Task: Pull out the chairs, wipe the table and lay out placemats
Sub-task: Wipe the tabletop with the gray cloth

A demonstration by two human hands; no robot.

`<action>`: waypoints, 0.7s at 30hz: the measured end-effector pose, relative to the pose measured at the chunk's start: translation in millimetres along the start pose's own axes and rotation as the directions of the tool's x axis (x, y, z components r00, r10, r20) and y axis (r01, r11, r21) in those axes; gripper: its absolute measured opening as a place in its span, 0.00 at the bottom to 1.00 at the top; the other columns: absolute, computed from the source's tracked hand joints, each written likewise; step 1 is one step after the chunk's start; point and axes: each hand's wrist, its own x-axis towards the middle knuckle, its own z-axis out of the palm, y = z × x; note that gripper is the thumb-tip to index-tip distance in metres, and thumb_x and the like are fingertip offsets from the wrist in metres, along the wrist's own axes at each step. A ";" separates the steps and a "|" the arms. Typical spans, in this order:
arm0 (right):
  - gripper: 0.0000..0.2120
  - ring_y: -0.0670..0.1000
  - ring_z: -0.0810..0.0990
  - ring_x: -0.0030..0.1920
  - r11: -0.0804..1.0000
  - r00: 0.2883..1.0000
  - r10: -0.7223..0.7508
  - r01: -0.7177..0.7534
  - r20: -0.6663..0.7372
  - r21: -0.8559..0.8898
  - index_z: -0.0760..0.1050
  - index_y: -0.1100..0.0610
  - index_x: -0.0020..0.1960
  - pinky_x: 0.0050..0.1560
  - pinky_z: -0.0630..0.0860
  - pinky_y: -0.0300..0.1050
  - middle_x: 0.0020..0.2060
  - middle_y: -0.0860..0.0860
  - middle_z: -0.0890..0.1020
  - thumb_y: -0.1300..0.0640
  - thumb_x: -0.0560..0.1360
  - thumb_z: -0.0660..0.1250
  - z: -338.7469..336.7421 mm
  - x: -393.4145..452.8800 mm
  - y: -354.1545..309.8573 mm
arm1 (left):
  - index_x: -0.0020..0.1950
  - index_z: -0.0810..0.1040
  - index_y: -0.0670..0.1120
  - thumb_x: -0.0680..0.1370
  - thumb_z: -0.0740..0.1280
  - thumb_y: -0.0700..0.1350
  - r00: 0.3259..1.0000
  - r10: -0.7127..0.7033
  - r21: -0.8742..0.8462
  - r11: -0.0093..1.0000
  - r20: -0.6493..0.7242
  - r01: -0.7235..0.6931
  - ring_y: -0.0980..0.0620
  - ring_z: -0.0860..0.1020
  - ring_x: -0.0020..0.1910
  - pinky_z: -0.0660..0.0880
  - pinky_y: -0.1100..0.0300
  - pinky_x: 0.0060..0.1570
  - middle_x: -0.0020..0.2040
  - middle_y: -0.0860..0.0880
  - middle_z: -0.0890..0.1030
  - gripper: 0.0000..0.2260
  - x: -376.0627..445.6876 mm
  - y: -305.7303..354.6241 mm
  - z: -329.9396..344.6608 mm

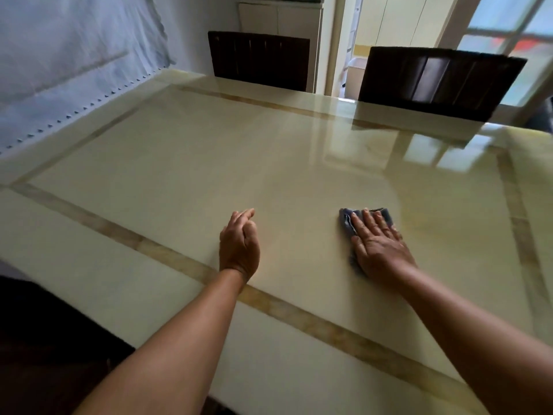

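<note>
My right hand [381,250] lies flat, fingers straight and slightly spread, pressing a blue-grey cloth [347,223] onto the surface [179,163]. The cloth is folded and sits mid-surface, toward the right edge, inside the tan inlay border [167,256]; it shows past my fingertips and on the left side of the hand. My left hand [239,244] holds nothing: fingers relaxed, lightly curled, outer edge of the hand on or just above the surface, cannot tell which. It is near the near-edge inlay strip, well apart from the cloth. Surface is glossy cream stone. Two dark chairs along the far edge: left chair [258,59], right chair [440,80]. Pale sheet [74,55] hangs past the left edge.
</note>
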 end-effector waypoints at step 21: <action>0.26 0.48 0.39 0.77 0.990 0.990 0.134 -0.136 0.037 0.041 0.41 0.48 0.78 0.75 0.38 0.45 0.78 0.48 0.41 0.47 0.82 0.45 6.7 -128.1 61.9 | 0.74 0.61 0.47 0.71 0.44 0.51 0.933 -0.021 0.313 0.944 0.359 -0.099 0.54 0.52 0.77 0.44 0.54 0.74 0.77 0.50 0.58 0.31 -154.8 55.9 34.9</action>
